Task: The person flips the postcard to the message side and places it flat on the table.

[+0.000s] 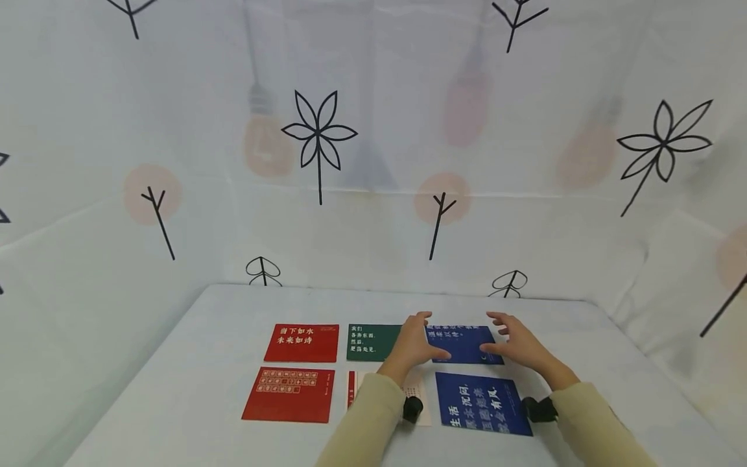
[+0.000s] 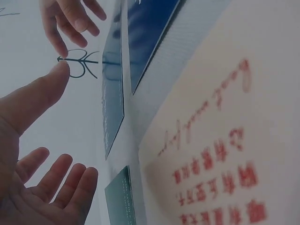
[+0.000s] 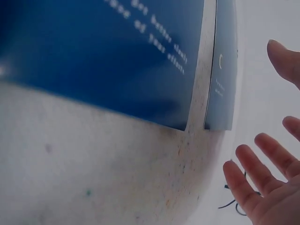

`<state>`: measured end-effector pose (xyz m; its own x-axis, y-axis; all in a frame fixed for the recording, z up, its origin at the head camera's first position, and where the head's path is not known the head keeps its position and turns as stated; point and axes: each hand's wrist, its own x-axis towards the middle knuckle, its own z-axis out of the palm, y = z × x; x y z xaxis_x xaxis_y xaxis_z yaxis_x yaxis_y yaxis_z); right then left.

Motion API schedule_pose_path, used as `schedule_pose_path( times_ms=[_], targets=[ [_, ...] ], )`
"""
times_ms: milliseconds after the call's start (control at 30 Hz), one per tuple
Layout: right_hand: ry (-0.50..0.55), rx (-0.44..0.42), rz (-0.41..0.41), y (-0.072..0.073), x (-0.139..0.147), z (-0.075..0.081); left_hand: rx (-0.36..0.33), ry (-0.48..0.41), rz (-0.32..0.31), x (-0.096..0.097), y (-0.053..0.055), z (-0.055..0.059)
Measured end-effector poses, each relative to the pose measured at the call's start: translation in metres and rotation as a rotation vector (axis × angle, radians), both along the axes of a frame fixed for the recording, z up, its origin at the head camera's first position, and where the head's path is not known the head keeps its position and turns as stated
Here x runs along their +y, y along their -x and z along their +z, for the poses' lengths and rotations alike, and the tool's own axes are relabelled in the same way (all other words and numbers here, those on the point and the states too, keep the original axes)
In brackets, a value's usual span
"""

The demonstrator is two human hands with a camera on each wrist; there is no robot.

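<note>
A blue card (image 1: 461, 347) with white writing lies at the back right, and both hands hover over its two sides. My left hand (image 1: 411, 344) has its fingers spread and holds nothing; it overlaps the right part of a green card (image 1: 367, 342) in the head view. My right hand (image 1: 519, 342) is likewise spread and faces the left one across the blue card. Nearer to me lies a second blue card (image 1: 484, 403), below the right hand. A cream card with red print (image 2: 211, 154) lies beneath the left forearm, partly hidden by the sleeve.
Two red cards, one at the back (image 1: 303, 350) and one in front (image 1: 292, 402), lie on the left. All the cards lie in two rows on a white table (image 1: 169, 402). A white cloth with plant drawings (image 1: 362, 240) hangs behind and at the sides.
</note>
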<state>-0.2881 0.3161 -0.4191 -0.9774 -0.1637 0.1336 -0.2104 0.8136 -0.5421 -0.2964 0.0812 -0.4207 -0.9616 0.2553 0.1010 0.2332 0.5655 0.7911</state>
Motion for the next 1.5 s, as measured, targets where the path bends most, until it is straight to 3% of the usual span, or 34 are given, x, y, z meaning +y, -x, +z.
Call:
schedule_pose_path(
  times_ms=[367,600,767,1067,1500],
  targets=[
    [0.021,-0.107,-0.012,0.01,0.011,-0.003,-0.011,0.072,0.039,0.003,0.009,-0.011],
    [0.011,-0.2,-0.011,0.015,0.017,-0.01,-0.043,0.09,0.015,0.001,0.016,-0.014],
    [-0.041,-0.236,-0.033,0.02,0.014,-0.009,-0.076,0.152,-0.018,-0.003,0.02,-0.015],
    [-0.134,-0.308,-0.038,0.024,0.01,0.001,-0.162,0.194,-0.035,-0.005,0.026,-0.006],
    [-0.084,-0.354,-0.06,0.032,0.012,0.004,-0.202,0.194,-0.021,-0.004,0.027,0.001]
  ],
)
